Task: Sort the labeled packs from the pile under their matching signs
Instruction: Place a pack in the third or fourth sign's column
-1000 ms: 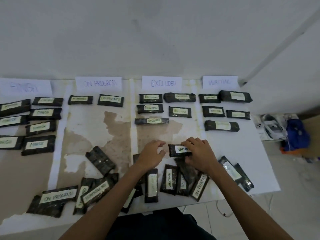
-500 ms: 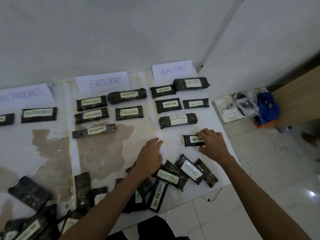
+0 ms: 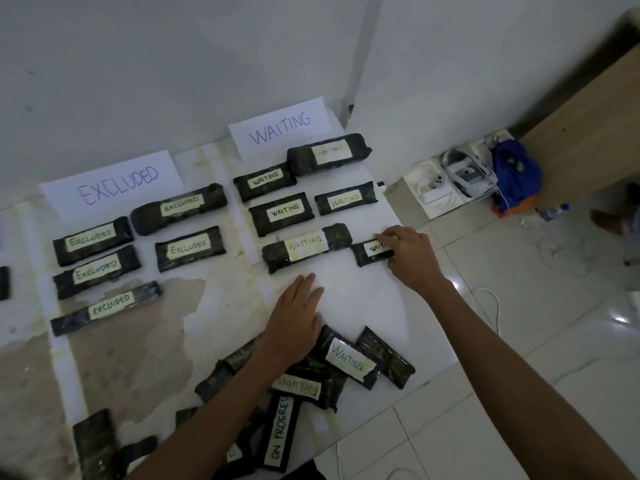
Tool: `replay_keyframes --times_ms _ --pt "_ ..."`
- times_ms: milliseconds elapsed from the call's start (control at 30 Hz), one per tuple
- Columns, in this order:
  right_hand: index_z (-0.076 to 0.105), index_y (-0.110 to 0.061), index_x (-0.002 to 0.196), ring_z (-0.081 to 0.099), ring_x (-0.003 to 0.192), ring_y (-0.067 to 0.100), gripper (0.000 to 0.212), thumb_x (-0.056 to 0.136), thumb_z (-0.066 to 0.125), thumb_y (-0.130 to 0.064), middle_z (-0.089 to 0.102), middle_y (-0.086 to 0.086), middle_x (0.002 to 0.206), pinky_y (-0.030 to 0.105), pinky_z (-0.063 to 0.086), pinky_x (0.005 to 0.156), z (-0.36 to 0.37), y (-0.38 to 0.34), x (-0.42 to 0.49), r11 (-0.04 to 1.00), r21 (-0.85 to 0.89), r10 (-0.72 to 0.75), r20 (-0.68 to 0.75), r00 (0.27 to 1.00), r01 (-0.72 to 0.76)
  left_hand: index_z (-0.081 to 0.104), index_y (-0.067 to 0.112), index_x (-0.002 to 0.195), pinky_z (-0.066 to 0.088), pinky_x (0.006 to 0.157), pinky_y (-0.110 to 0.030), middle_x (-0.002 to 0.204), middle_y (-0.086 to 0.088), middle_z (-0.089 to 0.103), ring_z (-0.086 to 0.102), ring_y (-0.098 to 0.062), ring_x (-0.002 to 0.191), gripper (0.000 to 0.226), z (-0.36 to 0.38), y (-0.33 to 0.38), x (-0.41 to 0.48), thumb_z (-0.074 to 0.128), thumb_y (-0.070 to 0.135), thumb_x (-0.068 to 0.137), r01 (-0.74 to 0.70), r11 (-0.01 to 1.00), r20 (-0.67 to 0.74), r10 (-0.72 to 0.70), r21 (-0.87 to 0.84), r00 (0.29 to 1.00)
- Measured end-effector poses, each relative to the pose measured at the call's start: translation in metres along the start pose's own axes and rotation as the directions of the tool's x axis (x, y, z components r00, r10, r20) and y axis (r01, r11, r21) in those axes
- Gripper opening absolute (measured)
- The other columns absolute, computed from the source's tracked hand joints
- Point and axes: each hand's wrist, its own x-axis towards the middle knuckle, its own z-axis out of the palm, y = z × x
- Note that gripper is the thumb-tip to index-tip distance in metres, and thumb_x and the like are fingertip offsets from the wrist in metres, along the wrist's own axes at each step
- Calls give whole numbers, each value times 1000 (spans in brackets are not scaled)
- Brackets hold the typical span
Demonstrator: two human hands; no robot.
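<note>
Head view: a small WAITING pack [image 3: 372, 251] lies on the surface [image 3: 363, 299] under the right hand [image 3: 412, 258], whose fingers [image 3: 389, 237] are closed on its right end. Just left of those fingers sits a longer WAITING pack [image 3: 306, 245], beneath the WAITING sign [image 3: 280, 128]. The left hand [image 3: 296, 318] rests flat, fingers spread and gripping nothing, above the pile [image 3: 332, 368]

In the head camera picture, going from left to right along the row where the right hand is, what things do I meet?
EXCLUDED pack → long WAITING pack → small WAITING pack → right hand, resting on that small pack.
</note>
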Motion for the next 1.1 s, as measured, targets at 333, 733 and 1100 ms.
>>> replay_keyframes --times_ms 333,733,1100 --pt "64 -7 118 57 112 37 49 71 62 8 62 17 120 48 42 88 1 3 22 999 45 -2 -22 1000 3 51 8 126 37 106 -43 140 -16 44 39 -33 131 49 -1 -2 5 38 26 82 -7 1000 -16 7 -22 1000" --pt "51 -19 130 51 110 23 51 82 66 -23 56 5 119 36 45 90 -20 -86 -81 923 318 68 415 907 -215 56 4 122 41 100 -44 137 -17 47 43 -32 125 45 -12 5 -27 40 22 84 -2 987 41 9 -162 999" --pt "57 -18 103 57 76 26 75 35 89 -18 57 7 90 36 47 57 14 -144 -158 984 -97 170 302 938 -147 51 9 129 35 107 -41 145 -10 37 32 -24 134 51 -19 8 -43 37 26 83 52 975 89 -33 -217 995"
